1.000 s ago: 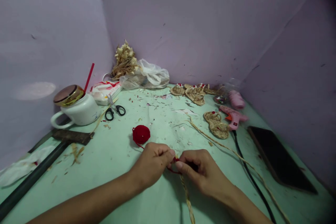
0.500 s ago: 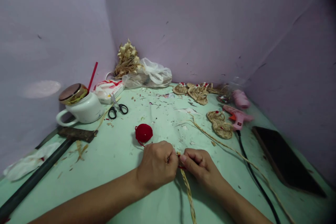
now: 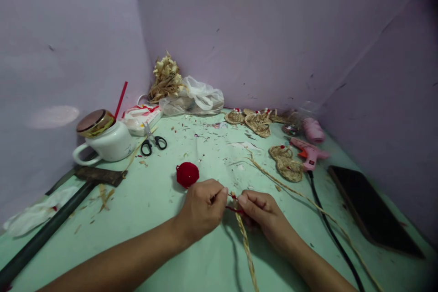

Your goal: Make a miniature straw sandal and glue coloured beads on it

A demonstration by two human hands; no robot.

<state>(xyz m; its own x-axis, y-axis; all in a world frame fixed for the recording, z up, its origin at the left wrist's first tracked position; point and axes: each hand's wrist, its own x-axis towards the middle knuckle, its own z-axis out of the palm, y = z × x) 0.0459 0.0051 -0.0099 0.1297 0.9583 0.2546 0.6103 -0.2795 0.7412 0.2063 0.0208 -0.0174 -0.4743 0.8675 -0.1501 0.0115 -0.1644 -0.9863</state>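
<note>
Red yarn (image 3: 233, 210) loops around the top end of a braided straw cord (image 3: 247, 248). My left hand (image 3: 207, 207) is closed on a strand of this yarn, just left of the cord. Pinched between the thumb and fingers of my right hand (image 3: 262, 212) is the wrapped end of the cord; red strands show at the fingertips. From there the cord hangs toward the near table edge. A ball of red yarn (image 3: 187, 175) rests on the green table (image 3: 160, 223), just beyond my left hand.
On the left are a hammer (image 3: 99, 175), a white mug (image 3: 111, 141) and scissors (image 3: 153, 142). To the right lie a woven straw piece (image 3: 286, 164), a pink glue gun (image 3: 310, 154) with its cable, and a black tablet-like slab (image 3: 374, 210). Plastic bags (image 3: 201, 96) stand behind.
My left hand has drawn slightly left, away from the right hand, and red strands now stretch between them. The right hand still pinches the cord end.
</note>
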